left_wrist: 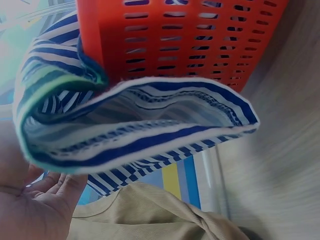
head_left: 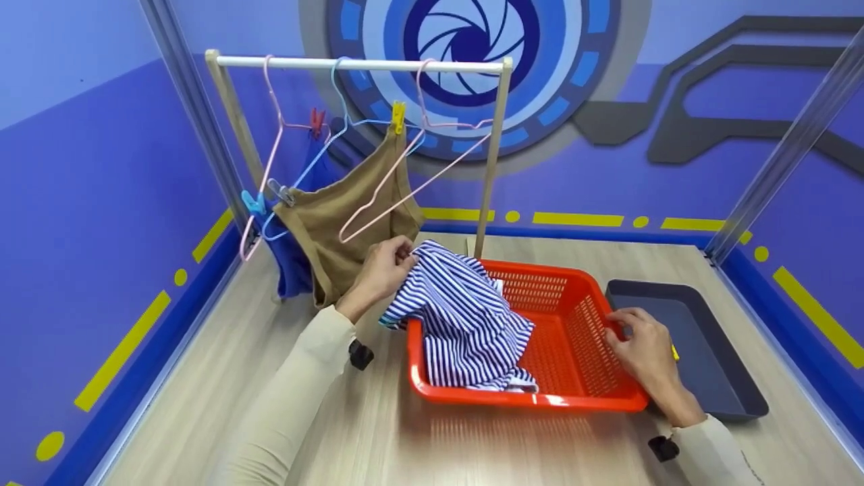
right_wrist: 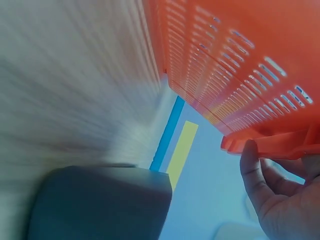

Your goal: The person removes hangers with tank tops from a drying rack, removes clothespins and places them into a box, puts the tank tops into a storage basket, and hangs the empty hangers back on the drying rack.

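My left hand [head_left: 383, 271] pinches the upper edge of a navy-and-white striped garment [head_left: 466, 304]. The cloth drapes over the left rim of a red plastic basket [head_left: 567, 401], with much of it inside. In the left wrist view, a hemmed opening of the striped garment [left_wrist: 150, 115] gapes beside the fingers, with teal trim on one side. My right hand [head_left: 646, 347] holds the basket's right rim. The right wrist view has the thumb against the rim of the basket [right_wrist: 280, 145] and the fingers partly hidden past it.
A rack [head_left: 364, 65] bears pink and blue hangers. Brown cloth [head_left: 351, 209] and blue cloth [head_left: 293, 270] hang there by clothespins. One pink hanger [head_left: 385, 182] hangs bare above the left hand. A dark grey tray [head_left: 715, 378] lies right of the basket, with something yellow [head_left: 675, 352] in it.
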Motion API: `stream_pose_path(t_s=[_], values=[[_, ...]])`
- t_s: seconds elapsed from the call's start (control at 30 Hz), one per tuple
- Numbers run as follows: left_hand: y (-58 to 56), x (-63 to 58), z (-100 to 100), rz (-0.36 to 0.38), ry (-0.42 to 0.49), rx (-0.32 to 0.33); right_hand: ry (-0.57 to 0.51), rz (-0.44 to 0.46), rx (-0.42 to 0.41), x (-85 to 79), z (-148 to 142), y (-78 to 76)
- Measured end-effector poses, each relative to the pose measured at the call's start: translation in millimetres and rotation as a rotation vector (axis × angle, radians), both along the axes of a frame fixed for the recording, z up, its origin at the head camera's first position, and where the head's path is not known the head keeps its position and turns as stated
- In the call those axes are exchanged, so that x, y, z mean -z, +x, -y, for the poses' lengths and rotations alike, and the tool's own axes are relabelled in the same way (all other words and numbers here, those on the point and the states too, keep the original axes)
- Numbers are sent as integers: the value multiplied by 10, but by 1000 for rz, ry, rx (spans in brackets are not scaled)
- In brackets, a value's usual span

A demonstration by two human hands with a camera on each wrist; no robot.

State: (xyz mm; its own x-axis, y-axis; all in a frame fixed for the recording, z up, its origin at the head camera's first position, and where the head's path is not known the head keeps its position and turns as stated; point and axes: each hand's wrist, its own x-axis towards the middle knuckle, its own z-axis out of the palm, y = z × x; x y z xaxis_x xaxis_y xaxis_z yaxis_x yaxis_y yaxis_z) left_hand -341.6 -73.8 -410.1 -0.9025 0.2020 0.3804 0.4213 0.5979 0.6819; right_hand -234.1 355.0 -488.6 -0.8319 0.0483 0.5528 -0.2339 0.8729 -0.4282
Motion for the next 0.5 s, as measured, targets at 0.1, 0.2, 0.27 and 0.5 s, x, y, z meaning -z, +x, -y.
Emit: stream_pose_path(t_s=[0.1, 0.2, 0.27, 0.5], values=[[-12, -30, -1, -19, 13, 0, -9, -3, 12, 2, -12, 9], [-23, -69, -1, -37, 22, 3, -15, 1, 26, -3, -19, 17], [-25, -99, -1, -50, 27, 1, -18, 3, 34, -6, -20, 21], [-24, -197, 11, -61, 75, -37, -20, 17, 60, -4, -17, 28]])
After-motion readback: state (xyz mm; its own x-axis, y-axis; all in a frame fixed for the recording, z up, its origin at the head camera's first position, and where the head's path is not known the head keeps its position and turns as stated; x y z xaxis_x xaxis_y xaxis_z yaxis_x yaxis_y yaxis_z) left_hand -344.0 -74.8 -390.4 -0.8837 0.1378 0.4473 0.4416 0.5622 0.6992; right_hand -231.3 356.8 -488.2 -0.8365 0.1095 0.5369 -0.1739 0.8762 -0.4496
